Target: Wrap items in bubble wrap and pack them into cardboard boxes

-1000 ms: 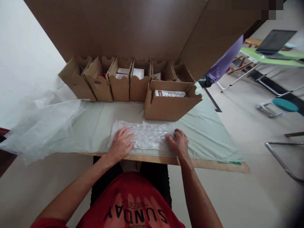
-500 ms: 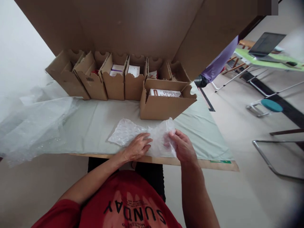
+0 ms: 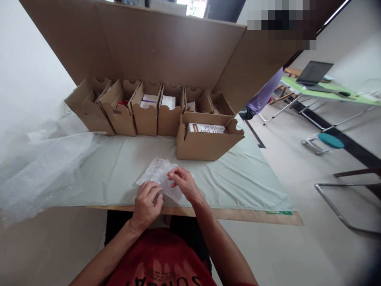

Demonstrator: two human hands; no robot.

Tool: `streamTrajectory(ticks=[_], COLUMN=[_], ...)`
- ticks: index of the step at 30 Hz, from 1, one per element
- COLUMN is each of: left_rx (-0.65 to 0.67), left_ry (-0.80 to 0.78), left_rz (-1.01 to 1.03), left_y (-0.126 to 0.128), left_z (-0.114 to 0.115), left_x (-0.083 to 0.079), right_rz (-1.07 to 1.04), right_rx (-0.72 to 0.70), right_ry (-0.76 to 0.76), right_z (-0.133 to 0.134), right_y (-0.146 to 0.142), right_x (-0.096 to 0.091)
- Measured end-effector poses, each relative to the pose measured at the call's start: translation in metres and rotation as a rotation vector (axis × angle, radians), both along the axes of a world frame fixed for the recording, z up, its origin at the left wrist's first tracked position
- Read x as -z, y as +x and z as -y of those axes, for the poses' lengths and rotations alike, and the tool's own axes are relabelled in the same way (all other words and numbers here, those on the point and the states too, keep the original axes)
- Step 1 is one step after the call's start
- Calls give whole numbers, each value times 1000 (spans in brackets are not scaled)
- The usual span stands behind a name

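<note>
A piece of clear bubble wrap (image 3: 157,169) lies doubled over on the cloth-covered table, close to the front edge. My left hand (image 3: 148,204) is at its near left side, fingers bent over the plastic and thumb towards the right. My right hand (image 3: 185,186) hovers at the wrap's right side with fingers loosely curved and a gap between fingertips and thumb. Just beyond stands an open cardboard file box (image 3: 208,145) turned sideways, and a printed white carton (image 3: 205,128) with "Meal" on it sits inside.
Several open cardboard file boxes (image 3: 145,121) stand in a row before a tall cardboard panel (image 3: 166,51). A large heap of bubble wrap (image 3: 44,171) hangs over the table's left end. On the right are a person's purple garment (image 3: 264,93), a laptop (image 3: 315,75) and a teal stool (image 3: 330,140).
The wrap's right part has been folded over to the left. My right hand has moved left and let its edge go. My left hand has shifted left and nearer to me. The view has tilted up.
</note>
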State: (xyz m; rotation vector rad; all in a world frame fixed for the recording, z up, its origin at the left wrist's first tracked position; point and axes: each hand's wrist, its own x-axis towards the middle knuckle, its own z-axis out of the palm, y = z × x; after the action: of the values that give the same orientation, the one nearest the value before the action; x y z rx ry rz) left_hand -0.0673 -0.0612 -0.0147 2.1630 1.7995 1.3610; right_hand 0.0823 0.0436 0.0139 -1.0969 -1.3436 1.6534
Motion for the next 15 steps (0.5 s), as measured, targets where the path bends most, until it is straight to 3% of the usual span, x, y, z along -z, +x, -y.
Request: streamTrajectory(ticks=[5, 7, 10, 13, 15], left_rx=[15, 20, 51, 73, 79], left_ry=[107, 28, -195, -316, -338], left_rz=[-71, -89, -119, -150, -133], left_y=[8, 14, 19, 21, 21], left_z=[-17, -27, -36, -38, -38], left_x=[-19, -18, -10, -1, 1], right_rz=[-46, -70, -67, 77, 216], right_rx=[-27, -26, 96, 199, 210], right_ry=[-20, -34, 41, 112, 61], right_z=[0, -1, 2, 12, 21], right_y=[2, 5, 20, 52, 74], right_x=[3, 1, -7, -12, -9])
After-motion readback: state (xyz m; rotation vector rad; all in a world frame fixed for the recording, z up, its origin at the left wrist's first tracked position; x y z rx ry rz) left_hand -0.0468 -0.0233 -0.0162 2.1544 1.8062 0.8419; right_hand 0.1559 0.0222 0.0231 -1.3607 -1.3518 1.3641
